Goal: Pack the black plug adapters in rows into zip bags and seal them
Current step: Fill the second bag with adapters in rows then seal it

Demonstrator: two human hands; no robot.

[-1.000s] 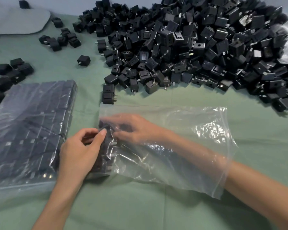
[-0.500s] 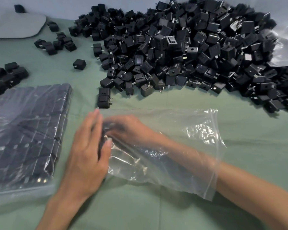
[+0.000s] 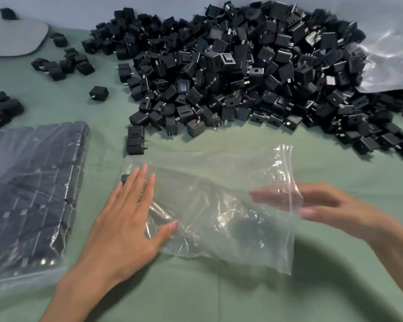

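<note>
My left hand lies flat, fingers straight and close together, pressing on the nine o'clock end of the zip bag, which rests on the green cloth in front of me. Under my fingers sit black adapters against the bag's closed end; only a corner of one shows past my fingertips. The rest of the bag is slack and crumpled. Its zip mouth faces three o'clock and stands lifted off the cloth. My right hand is at that mouth, blurred, fingers stretched out and gripping nothing I can make out. Its fingertips show through the plastic, just inside the edge.

At nine o'clock of the bag, past a narrow strip of cloth, lies the filled bag, packed in rows, its long edge running alongside my left hand. At twelve o'clock a band of cloth lies between the bag and the foot of the big pile of loose adapters. Two stacked adapters stand just beyond the bag's eleven o'clock corner. From five to seven o'clock plain cloth stretches to the bottom of view.

Farther out at ten o'clock sits a single adapter, with a grey pad beyond it. At two o'clock a clear plastic sheet meets the pile's edge.
</note>
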